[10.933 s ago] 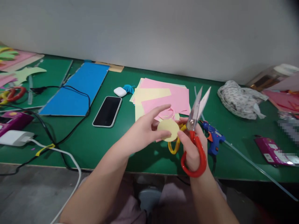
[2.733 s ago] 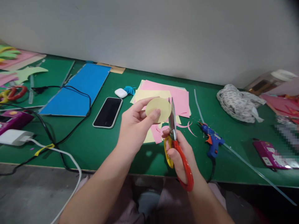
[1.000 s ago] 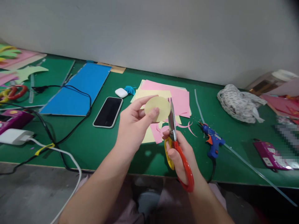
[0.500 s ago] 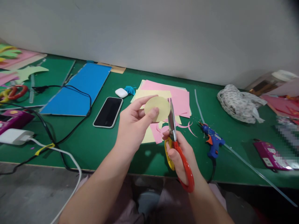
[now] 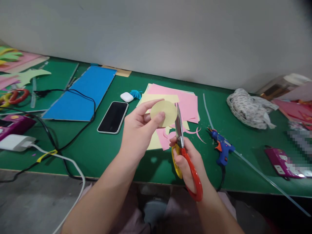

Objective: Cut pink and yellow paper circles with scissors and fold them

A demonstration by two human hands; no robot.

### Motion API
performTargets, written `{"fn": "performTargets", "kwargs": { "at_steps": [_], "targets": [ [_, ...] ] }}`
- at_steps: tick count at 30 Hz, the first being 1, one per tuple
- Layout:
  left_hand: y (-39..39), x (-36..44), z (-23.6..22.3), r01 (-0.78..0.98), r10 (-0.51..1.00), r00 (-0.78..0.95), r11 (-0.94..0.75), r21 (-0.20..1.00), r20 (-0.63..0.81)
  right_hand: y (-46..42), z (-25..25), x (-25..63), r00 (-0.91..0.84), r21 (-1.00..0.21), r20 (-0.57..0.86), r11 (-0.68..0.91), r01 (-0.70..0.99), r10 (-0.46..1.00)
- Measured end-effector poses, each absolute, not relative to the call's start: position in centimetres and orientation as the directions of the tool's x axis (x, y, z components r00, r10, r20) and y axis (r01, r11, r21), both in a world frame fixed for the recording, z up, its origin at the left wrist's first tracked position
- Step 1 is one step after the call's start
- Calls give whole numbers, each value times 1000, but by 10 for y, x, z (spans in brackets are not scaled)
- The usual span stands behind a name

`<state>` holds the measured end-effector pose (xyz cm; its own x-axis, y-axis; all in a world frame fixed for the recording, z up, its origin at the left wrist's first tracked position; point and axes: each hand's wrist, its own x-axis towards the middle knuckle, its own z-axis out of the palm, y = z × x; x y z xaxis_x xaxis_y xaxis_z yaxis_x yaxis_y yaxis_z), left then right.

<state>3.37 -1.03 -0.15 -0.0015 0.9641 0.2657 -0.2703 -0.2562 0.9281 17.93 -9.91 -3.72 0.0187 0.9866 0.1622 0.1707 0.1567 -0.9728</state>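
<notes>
Between the thumb and fingers of my left hand (image 5: 140, 130) is a round pale-yellow paper disc (image 5: 168, 113), held up above the table. My right hand (image 5: 191, 162) grips a pair of scissors (image 5: 179, 130) with one red and one yellow handle loop. The blades point up and away, nearly closed, right by the disc's right edge; whether they touch it I cannot tell. Behind and below lie pink paper sheets (image 5: 187, 104) and yellow sheets (image 5: 153, 141), with curved pink paper offcuts (image 5: 200, 135) on the green table.
A phone (image 5: 112, 117), a white earbud case (image 5: 126, 97) and a blue board (image 5: 83, 94) lie to the left. Black and white cables cross the left side. On the right are a blue glue gun (image 5: 221, 146) with a long glue stick, a patterned cloth (image 5: 248, 109) and a purple power strip (image 5: 282, 162).
Almost nothing differs. The paper disc and my left hand have shifted very slightly to the left; the scissors stay at the disc's right edge.
</notes>
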Motion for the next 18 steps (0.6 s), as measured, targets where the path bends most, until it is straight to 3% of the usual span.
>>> {"fn": "performTargets", "kwargs": {
  "at_steps": [18],
  "targets": [
    [-11,33,0,-261,969,-17,-242,935,246,-99,-34,179,23,-960,155,145,241,988]
  ]
}}
